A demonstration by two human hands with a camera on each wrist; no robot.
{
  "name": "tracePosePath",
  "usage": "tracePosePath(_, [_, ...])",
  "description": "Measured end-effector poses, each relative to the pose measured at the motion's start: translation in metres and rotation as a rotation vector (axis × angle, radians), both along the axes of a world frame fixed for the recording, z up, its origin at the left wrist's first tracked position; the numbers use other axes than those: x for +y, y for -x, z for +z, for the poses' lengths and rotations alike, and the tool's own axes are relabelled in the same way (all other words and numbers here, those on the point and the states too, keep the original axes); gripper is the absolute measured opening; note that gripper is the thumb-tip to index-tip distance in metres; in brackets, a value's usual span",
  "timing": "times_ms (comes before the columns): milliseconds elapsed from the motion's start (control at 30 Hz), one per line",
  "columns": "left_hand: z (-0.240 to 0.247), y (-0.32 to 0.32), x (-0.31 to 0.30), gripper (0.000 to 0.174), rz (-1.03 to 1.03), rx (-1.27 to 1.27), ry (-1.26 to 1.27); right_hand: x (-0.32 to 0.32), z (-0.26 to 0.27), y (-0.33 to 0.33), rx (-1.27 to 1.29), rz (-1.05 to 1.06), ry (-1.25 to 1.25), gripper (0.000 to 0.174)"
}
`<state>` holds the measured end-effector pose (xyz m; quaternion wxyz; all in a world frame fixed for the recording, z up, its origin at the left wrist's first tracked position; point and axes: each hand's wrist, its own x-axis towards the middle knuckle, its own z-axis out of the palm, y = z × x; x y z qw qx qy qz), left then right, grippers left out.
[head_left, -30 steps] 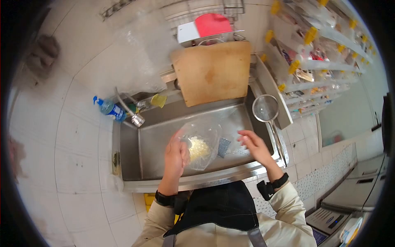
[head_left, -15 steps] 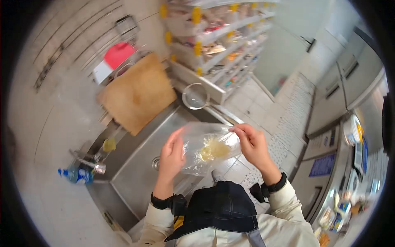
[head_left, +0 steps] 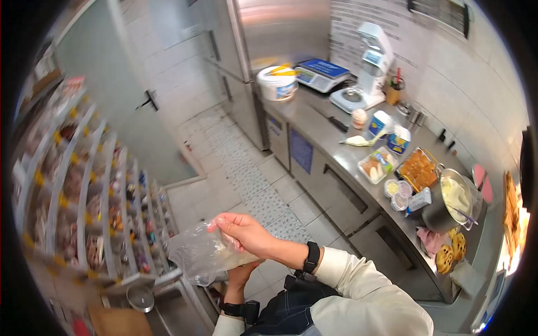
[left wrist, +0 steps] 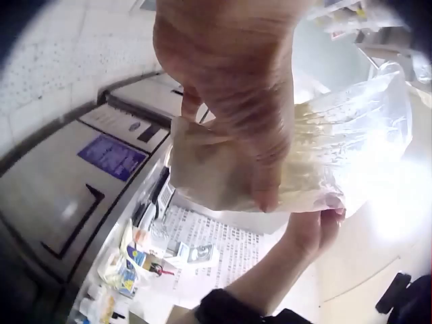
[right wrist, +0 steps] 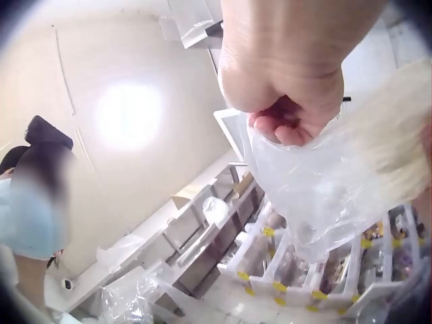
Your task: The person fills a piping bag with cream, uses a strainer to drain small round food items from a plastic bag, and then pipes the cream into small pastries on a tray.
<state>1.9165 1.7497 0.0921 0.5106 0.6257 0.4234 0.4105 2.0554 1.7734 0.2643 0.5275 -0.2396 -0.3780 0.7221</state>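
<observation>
A clear plastic bag (head_left: 196, 255) with pale yellow contents is held up in front of the body between both hands. My right hand (head_left: 244, 232) pinches the bag near its edge with curled fingers. Partly hidden below it, my left hand (head_left: 240, 275) grips the filled part. In the left wrist view the left hand (left wrist: 233, 94) lies over the bag (left wrist: 216, 169), a finger and thumb apart across the filled end. The right wrist view has the right hand (right wrist: 287, 88) curled at the thin film of the bag (right wrist: 317, 196), the pale contents to its right.
A steel counter (head_left: 314, 120) along the right bears a scale (head_left: 322, 75), a white bucket (head_left: 277, 84), a stand machine (head_left: 367, 67), a piping bag (head_left: 358, 141), a tray of baked pieces (head_left: 417, 171) and a large pot (head_left: 445, 201). Shelves (head_left: 95, 201) stand left; the sink (head_left: 176, 308) lies below.
The view has swung right, from the sink to the counter. The right hand, apart from the bag at first, took hold of it. The bag was lifted from over the sink, and both hands came closer together.
</observation>
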Motion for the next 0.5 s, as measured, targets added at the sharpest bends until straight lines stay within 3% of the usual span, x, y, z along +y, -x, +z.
tracePosePath(67, [0.024, -0.05, 0.018, 0.055, -0.001, -0.387, 0.079, 0.015, -0.002, -0.039, -0.023, -0.014, -0.07, 0.029])
tracePosePath(200, [0.026, -0.097, 0.054, 0.052, 0.009, -0.253, -0.029, 0.025, -0.006, -0.117, 0.134, -0.096, -0.155, 0.042])
tracePosePath(267, [0.028, -0.115, 0.078, 0.05, 0.015, -0.261, -0.077, 0.03, -0.014, -0.159, -0.234, -0.272, -0.383, 0.058])
tracePosePath(300, [0.029, -0.126, 0.089, 0.049, 0.012, -0.264, -0.101, 0.032, -0.022, -0.178, -0.239, -0.293, -0.383, 0.058])
tracePosePath(367, [0.038, -0.148, 0.107, 0.046, 0.053, -0.273, -0.069, 0.033, -0.047, -0.205, -0.813, -0.388, -0.44, 0.063])
tracePosePath(500, [0.048, -0.177, 0.15, 0.05, -0.112, -0.258, -0.007, 0.05, -0.095, -0.212, -0.913, -0.453, -0.375, 0.065])
